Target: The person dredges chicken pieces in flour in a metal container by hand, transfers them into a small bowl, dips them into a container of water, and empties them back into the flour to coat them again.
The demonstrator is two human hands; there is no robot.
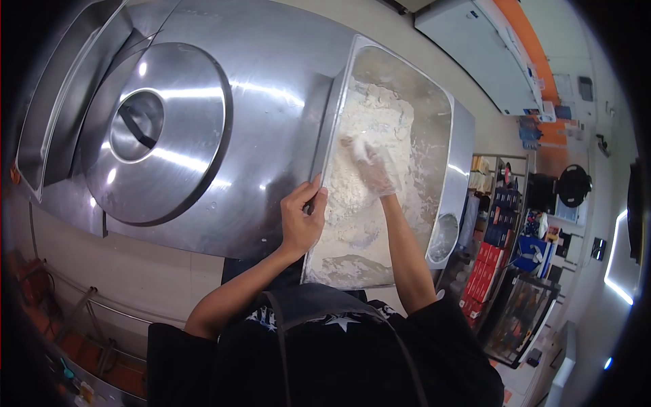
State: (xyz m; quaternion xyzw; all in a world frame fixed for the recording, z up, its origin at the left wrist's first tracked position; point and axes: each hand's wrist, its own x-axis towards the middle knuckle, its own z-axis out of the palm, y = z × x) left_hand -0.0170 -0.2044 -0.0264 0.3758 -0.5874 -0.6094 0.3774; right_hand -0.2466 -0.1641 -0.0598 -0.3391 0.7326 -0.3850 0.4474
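A large metal tray [444, 119] holds a heap of white flour [359, 183]. My left hand [303, 216] grips the tray's near left rim, its thumb and fingers closed round the edge. Inside the tray, my right hand [374, 168] wears a clear glove dusted with flour and rests in the heap. Its fingers are partly covered by flour and blurred, so their pose and anything between them cannot be made out.
Left of the tray, a round metal lid [193, 115] lies on the steel counter [271, 61]. A deep metal pan [64, 88] stands at the far left. On the right are shelves with red boxes [485, 271] and a glass-fronted cabinet [519, 315].
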